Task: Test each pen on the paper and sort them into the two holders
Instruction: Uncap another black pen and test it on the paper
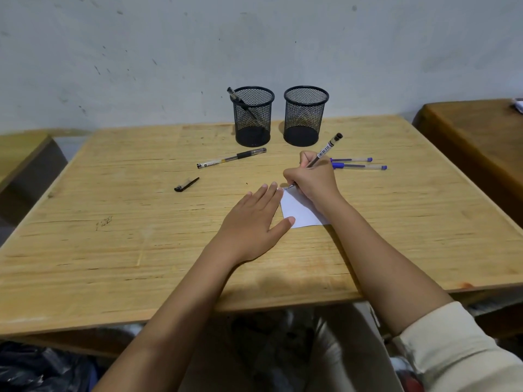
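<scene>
labels: held pen [325,152] has a white barcode sticker near its upper end; the print beside it is too small to read. Black pen [231,158] lying on the table [113,227] has printing on its clear barrel, also unreadable.
marks: small scribble at the far corner of the paper [301,213], right at the held pen's tip; not legible.
right hand [311,179]: fingers curled round the held pen in a writing grip, pinching low on the barrel. Tip is down on the paper's far corner, pen tilted up and away to the right. Heel of the hand rests on the paper.
left hand [253,219]: flat, palm down on the table, fingers straight and close together, thumb spread. Thumb tip is on the paper's near-left edge, forefinger tip just at the far corner. Grips nothing.
paper: small white sheet, flat near the table's middle, between the hands, partly under the right wrist.
left holder [252,117]: black mesh cup, upright at the table's far side; leaning pen [240,101] inside, top end over the left rim.
right holder [305,117]: same mesh cup, upright, just beside the left holder, not touching.
black pen: lies in front of the left holder.
cap [186,184]: loose on the table, left of the hands.
blue pens [358,166]: two, side by side, just beyond and right of the right hand.
sleeve [452,349]: cream, pushed up the right forearm.
</scene>
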Action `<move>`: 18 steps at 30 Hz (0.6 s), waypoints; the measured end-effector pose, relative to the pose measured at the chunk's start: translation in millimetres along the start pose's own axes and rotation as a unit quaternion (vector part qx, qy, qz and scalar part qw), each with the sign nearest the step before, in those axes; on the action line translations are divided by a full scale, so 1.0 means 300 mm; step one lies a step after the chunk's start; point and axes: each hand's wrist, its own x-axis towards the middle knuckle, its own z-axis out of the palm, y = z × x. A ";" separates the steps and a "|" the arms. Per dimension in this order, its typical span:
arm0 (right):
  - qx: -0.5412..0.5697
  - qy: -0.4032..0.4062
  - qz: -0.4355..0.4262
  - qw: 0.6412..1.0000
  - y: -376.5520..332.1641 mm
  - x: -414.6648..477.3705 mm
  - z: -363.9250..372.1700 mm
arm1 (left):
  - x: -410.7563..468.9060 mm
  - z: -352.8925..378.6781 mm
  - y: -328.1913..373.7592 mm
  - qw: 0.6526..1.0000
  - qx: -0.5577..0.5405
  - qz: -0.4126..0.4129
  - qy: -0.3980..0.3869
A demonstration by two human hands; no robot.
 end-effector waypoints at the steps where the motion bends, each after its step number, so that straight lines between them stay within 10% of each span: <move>1: -0.002 0.001 0.000 1.000 -0.001 0.000 0.000 | -0.001 0.000 0.000 1.000 0.001 0.000 0.000; 18: 0.000 0.010 0.005 1.000 -0.003 -0.001 -0.002 | -0.006 -0.007 0.007 1.000 0.003 -0.001 0.001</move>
